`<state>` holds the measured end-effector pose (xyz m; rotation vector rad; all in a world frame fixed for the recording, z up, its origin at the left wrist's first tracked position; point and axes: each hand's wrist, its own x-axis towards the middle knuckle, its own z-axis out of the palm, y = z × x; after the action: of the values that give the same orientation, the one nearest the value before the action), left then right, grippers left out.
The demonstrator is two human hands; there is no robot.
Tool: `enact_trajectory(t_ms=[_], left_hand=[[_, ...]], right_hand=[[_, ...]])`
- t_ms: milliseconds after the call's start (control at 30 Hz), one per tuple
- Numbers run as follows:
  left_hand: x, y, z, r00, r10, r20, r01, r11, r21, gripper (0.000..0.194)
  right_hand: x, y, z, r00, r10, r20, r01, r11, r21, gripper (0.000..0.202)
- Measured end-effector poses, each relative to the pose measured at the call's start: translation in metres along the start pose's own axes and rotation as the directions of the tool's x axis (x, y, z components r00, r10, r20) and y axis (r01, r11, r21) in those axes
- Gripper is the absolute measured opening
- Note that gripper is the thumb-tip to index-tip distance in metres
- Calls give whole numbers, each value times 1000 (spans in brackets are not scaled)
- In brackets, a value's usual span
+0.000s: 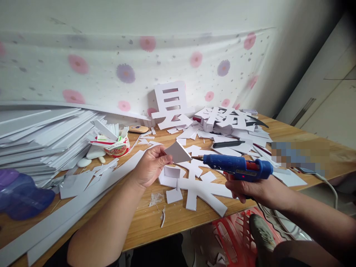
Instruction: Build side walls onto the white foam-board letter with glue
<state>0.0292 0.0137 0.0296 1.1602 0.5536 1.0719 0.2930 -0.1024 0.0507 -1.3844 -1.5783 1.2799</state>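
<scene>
My L hand (151, 167) has a small piece (178, 152) of white board pinched btwn thumb & fingers, held up over the table (174, 219), approx. center of view. R hand (247, 187) is wrapped round the handle of the blue glue gun (236, 167), a red light showing on its side; its nozzle points L, right at the piece's R corner, tho I can't tell if tip & board touch. Under both lies a white cut-out (201, 186) w/ several arms, flat on the wood, & an upright bent strip (171, 173) stands by its L end. Clear scraps (156, 199) & a thin curl (162, 218) sit nr the front edge. Behind, a white cut-out char. (159, 97) w/ 3 slots leans on the flowered sheet (97, 79); R of it, a messy pile (221, 124) of white shapes, w/ a dark cutter-like tool (228, 144) just in front. On my L: a red-&-white tub (119, 148) full of offcuts, a big stack (39, 139) of white boards, long strips (83, 202) running diag. to the near L, & a blue-purple thing (25, 196) at the edge of view. Below, R side: a red plastic item (228, 237) w/ openings, & a shoe (260, 230).
</scene>
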Motion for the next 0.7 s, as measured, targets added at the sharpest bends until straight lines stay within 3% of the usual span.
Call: enact_trajectory(t_ms=[267, 367, 433, 533, 633, 700], left_hand=[[1, 1, 1, 999, -30, -33, 27, 996, -84, 25], [-2, 3, 7, 996, -47, -72, 37, 991, -132, 25], [-6, 4, 14, 993, -65, -96, 48, 985, -164, 25], [-12, 5, 24, 988, -105, -117, 77, 973, -218, 26], [-16, 5, 31, 980, -162, -117, 123, 949, -289, 28], [-18, 6, 33, 973, -204, -110, 157, 928, -338, 31]], right_hand=[[2, 8, -3, 999, -38, -3, 38, 998, -47, 34], [2, 3, 2, 989, -145, -7, 144, 984, -109, 26], [2, -3, 5, 951, -308, -14, 296, 925, -236, 17], [2, -11, 11, 857, -511, 57, 484, 764, -425, 5], [5, -11, 16, 803, -585, 119, 563, 678, -472, 7], [7, -9, 20, 792, -594, 142, 580, 657, -481, 8]])
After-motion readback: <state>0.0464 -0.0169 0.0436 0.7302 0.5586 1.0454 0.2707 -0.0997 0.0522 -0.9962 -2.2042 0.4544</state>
